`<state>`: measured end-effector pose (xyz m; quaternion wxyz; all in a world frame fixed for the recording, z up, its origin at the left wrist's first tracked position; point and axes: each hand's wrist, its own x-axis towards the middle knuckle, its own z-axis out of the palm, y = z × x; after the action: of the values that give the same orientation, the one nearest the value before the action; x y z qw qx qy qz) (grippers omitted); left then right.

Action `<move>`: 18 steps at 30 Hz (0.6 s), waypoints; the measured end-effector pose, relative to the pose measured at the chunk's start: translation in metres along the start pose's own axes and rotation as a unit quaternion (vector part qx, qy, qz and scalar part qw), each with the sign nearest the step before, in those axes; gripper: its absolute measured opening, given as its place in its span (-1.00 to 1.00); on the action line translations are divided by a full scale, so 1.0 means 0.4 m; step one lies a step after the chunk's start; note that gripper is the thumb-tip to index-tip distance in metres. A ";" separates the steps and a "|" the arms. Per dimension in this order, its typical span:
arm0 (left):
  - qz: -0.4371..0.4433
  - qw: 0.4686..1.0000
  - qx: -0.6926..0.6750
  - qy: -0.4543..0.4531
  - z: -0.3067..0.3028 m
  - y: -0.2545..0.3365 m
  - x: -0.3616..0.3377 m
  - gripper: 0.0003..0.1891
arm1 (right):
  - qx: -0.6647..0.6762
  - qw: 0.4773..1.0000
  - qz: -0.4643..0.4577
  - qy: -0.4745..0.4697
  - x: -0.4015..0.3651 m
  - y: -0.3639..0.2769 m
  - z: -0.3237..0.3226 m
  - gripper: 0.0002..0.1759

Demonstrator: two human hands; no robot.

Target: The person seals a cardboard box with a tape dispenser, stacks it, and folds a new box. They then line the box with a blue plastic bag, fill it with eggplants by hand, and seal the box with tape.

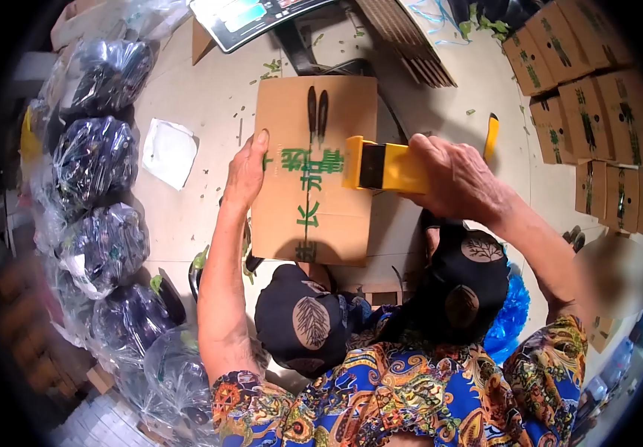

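Observation:
In front of my knees stands a brown cardboard box (336, 216), printed with green characters and two dark eggplants. A dark seam runs down the middle of its top. My left hand (247, 173) grips the box's left edge, thumb on top and the other fingers mostly hidden along the side. With my right hand (457, 175) I hold a yellow tape dispenser (403, 167), fingers wrapped round its rear end. The dispenser's front overlaps the right part of the box top, beside the green print.
Clear plastic bags of eggplants (96, 160) line the left side. Stacked printed cartons (588, 115) stand at right. A scale (250, 16) is beyond the box, near flattened cardboard (407, 37). A white sheet (169, 153) and a yellow-handled tool (492, 134) lie on the floor.

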<state>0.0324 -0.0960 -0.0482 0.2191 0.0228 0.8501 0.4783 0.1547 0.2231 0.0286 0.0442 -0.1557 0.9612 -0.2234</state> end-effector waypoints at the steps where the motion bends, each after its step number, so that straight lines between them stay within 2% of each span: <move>1: 0.001 1.000 -0.013 -0.002 -0.001 -0.004 0.000 -0.26 | 0.012 1.000 0.001 0.014 -0.023 0.030 0.027 -0.47; 7: -0.019 0.998 -0.055 -0.015 0.000 0.007 -0.008 -0.31 | 0.076 0.992 -0.004 0.100 -0.134 0.201 0.189 -0.35; 10: -0.024 0.999 -0.037 -0.017 -0.004 0.025 -0.016 -0.32 | 0.056 0.995 0.021 0.082 -0.198 0.277 0.230 -0.32; 14: -0.036 0.999 -0.036 -0.008 0.004 0.045 -0.025 -0.33 | 0.023 0.996 0.067 0.053 -0.309 0.366 0.298 -0.39; 18: -0.041 0.998 -0.057 -0.004 -0.004 0.017 -0.015 -0.34 | -0.012 0.992 0.127 0.026 -0.362 0.355 0.286 -0.43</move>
<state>0.0361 -0.0950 -0.0398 0.2431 -0.0226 0.8207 0.5166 0.2698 0.3428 -0.1347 0.0456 -0.0275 0.9767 -0.2079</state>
